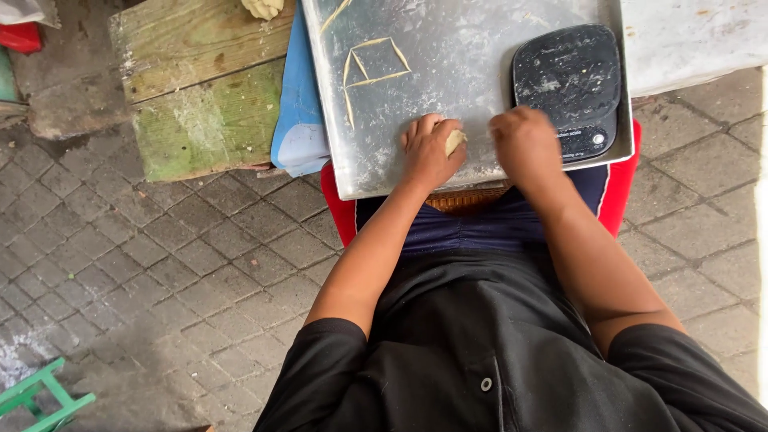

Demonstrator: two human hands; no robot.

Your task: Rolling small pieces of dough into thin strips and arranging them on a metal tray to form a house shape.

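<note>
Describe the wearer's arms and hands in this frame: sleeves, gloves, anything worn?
Both arms are bare from above the elbow down. Short black sleeves end at the upper arms, part of a black top with a small button. Left hand and right hand are ungloved; no rings, watch or bands visible.

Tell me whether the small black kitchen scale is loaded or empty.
Empty: the small black kitchen scale carries only flour streaks; the dough piece is in the left hand.

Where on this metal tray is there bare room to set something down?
The metal tray is bare in its floured middle, between the thin dough strips and the black kitchen scale. The near edge is crowded: left hand on a dough piece, right hand beside it.
</note>
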